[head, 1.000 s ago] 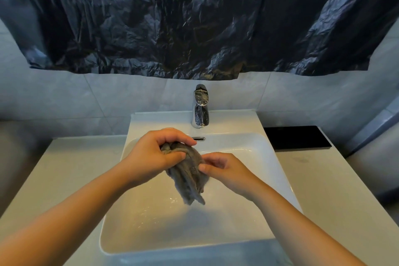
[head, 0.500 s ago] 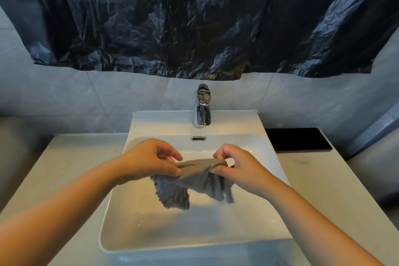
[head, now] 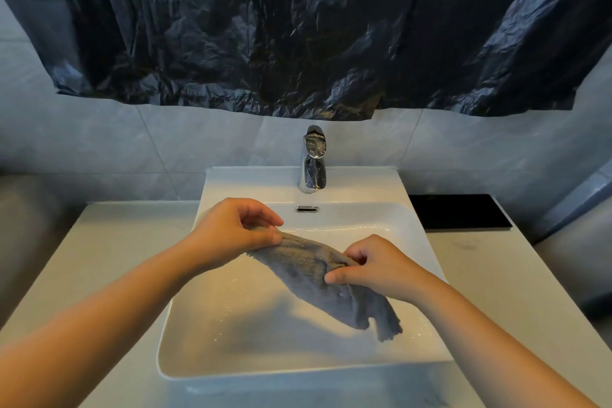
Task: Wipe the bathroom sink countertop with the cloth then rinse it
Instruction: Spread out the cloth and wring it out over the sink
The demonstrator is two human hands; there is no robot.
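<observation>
Holds grey, nubby cloth stretched diagonally over sink; pinches upper end with left hand, bunched lower part with right hand.

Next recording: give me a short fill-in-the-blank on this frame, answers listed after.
1. The grey cloth is pinched by ___ of the person's hands, the left hand and the right hand.
2. It hangs over the white ___.
3. No ___ runs from the chrome faucet.
4. The flat black object lies on the countertop to the person's ___.
Missing words: both; sink; water; right.
</observation>
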